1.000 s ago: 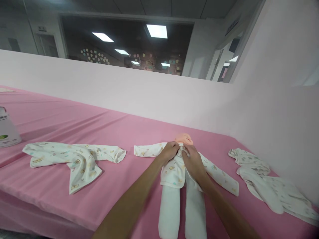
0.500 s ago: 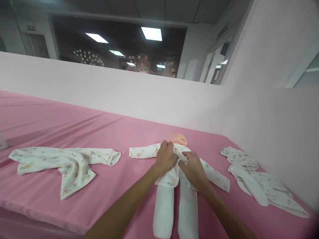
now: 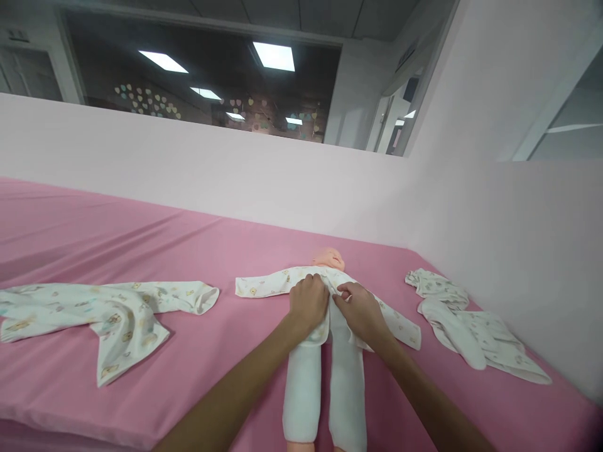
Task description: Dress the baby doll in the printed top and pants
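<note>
Doll (image 3: 302, 376) on its back, head far, legs near, left hand (image 3: 308, 302) and right hand (image 3: 362, 312) fingers pinching its shirt (image 3: 264, 285)

Both bare forearms (image 3: 245, 380) extend forward and converge. Left grip (image 3: 308, 304) lies palm down, fingers curled, perhaps clutching; right grip (image 3: 360, 311) beside it, thumb and forefinger pinched together.

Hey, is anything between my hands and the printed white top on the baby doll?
Nothing visible. The left hand and right hand both lie on the printed white fabric top, at the chest of the baby doll.
</note>
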The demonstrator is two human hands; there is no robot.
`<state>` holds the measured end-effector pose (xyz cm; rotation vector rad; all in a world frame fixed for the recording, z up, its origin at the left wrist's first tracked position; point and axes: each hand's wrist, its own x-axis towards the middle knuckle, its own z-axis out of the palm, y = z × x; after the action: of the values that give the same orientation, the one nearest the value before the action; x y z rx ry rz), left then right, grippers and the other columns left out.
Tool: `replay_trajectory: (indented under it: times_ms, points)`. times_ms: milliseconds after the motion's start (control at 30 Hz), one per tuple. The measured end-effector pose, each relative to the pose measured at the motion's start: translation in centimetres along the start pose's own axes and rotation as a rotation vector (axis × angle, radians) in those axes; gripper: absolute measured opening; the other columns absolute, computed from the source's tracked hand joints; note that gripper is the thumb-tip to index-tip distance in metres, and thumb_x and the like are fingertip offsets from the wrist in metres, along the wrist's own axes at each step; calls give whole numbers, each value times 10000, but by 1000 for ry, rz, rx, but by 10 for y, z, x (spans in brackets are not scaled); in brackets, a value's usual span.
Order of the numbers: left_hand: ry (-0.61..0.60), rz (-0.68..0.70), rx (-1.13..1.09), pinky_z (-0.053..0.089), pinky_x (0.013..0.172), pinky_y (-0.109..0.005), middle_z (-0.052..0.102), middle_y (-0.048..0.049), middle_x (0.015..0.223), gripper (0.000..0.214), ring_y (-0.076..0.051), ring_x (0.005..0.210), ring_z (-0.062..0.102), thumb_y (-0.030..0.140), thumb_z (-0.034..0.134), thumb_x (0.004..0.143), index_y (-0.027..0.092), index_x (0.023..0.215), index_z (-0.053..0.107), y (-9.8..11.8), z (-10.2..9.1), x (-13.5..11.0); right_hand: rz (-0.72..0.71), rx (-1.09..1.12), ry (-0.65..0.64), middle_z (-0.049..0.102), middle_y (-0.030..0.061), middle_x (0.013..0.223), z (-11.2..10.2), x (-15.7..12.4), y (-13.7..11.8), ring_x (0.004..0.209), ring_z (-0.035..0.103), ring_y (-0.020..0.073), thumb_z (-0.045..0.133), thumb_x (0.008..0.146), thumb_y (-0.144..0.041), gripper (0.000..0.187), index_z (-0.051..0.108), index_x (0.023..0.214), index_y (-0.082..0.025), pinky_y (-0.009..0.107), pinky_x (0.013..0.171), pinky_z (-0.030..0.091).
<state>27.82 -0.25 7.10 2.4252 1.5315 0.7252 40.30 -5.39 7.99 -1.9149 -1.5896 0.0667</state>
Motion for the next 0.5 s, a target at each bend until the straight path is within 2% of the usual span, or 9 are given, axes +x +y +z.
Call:
replay_trajectory:
  times_ms: [67,133,200,300,367,500]
  points:
    - [-15,20,32,392,674,-325,646,-116,968,213,-255,862,624,195,367,909,150,940,573,-4,0,4,-34,-20,12,638,29,785,4,7,-1,729,552,187,467,758,-234,140,592,697,-216,294,643,360]
    - [-11,43,29,388,672,-322,649,-113,968,229,-249,855,622,169,348,906,150,940,574,-8,1,5,-37,39,25,634,23,725,7,10,-2,702,552,184,447,760,-230,169,572,648,-214,292,630,363]
    - [-5,75,-5,388,682,-320,649,-107,982,240,-241,866,616,163,329,909,152,958,564,-13,1,4,9,186,36,653,20,738,8,10,-3,705,576,188,441,786,-278,180,592,709,-218,289,626,390]
    - [-8,121,-37,386,696,-316,649,-106,980,228,-237,880,609,159,325,909,153,964,546,-19,1,3,98,348,36,692,32,866,11,6,-1,770,619,201,448,789,-307,204,618,857,-217,297,661,439]
    - [-15,122,-32,384,689,-317,647,-109,957,217,-237,861,607,154,323,911,151,945,537,-21,0,2,113,320,41,697,45,948,12,3,1,846,627,215,454,761,-260,235,625,913,-209,313,724,453]
    - [2,143,-30,389,692,-319,638,-104,986,199,-234,869,604,155,326,924,154,989,513,-21,3,1,107,229,66,700,62,998,10,-1,3,912,627,239,463,751,-254,233,648,883,-199,342,786,454]
